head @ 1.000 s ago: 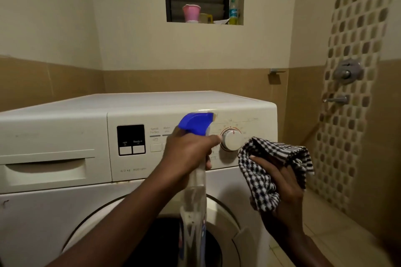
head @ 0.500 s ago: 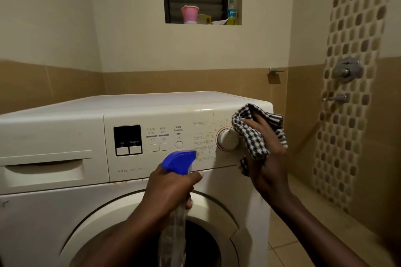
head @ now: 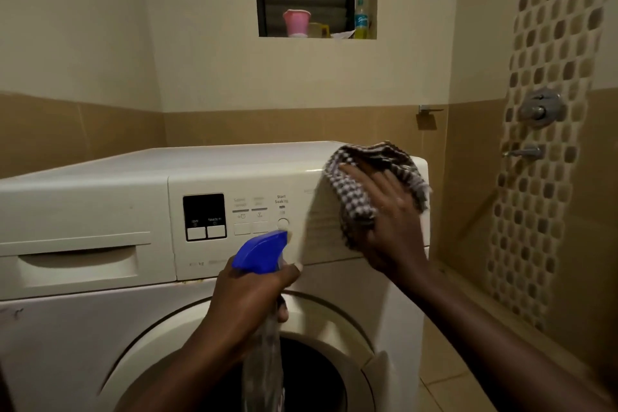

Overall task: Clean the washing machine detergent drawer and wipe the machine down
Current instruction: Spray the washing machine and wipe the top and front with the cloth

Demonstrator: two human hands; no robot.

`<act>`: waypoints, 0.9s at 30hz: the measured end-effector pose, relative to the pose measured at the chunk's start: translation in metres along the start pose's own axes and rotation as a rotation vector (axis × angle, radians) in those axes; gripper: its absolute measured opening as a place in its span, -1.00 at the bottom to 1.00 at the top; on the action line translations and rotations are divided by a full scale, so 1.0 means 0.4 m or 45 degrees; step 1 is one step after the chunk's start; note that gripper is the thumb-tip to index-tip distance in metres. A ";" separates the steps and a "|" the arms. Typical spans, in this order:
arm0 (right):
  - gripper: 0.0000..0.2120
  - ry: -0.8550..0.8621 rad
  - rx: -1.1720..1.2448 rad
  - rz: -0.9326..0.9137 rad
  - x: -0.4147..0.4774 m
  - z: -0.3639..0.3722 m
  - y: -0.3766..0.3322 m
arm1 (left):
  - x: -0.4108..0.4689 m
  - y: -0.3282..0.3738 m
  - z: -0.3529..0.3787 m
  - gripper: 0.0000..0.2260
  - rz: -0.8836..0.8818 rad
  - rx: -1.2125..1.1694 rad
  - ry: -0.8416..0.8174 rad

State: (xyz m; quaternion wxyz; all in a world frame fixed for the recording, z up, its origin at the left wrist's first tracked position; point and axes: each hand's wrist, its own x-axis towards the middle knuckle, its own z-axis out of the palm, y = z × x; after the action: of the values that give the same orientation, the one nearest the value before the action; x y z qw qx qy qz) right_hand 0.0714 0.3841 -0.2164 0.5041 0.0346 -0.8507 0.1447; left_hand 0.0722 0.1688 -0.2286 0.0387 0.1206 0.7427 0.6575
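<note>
- The white washing machine (head: pixel 100 328) stands in front of me in a tiled bathroom corner, with its round door low in the middle.
- The detergent drawer (head: pixel 77 264) is at the upper left of the front. It is pushed in, and neither hand is near it.
- My checked cloth (head: pixel 354 197) lies flat against the right end of the control panel (head: pixel 267 211) and laps over the top edge.
- My right hand (head: pixel 391 221) presses the cloth to the panel, fingers spread and fairly straight.
- My left hand (head: pixel 247 298) curls around the neck of a clear spray bottle (head: pixel 261 251), held just below the buttons. Its blue head points at the panel.
- I judge this to be the wipe-down step, on the panel.
- Next I would sweep the cloth left across the buttons with light pressure, so none gets pushed. The drawer looks still to be done.
- Behind, a pink cup (head: pixel 296 22) sits on a window ledge.
</note>
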 end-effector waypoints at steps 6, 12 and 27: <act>-0.41 0.060 0.042 0.047 0.045 0.013 -0.083 | -0.008 0.014 -0.026 -0.75 0.055 -0.027 0.056; -0.37 -0.325 0.007 -0.516 0.101 0.069 -0.200 | -0.012 0.019 -0.026 -0.88 0.007 -0.110 0.067; -0.45 0.090 0.095 0.108 0.043 0.028 -0.103 | -0.006 -0.003 -0.096 -0.82 0.043 -0.156 0.071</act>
State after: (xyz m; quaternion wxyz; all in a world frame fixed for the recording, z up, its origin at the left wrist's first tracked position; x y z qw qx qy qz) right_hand 0.0620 0.3433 -0.1978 0.5256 0.0122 -0.8271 0.1985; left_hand 0.0662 0.1310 -0.2251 0.0142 0.1119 0.6996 0.7055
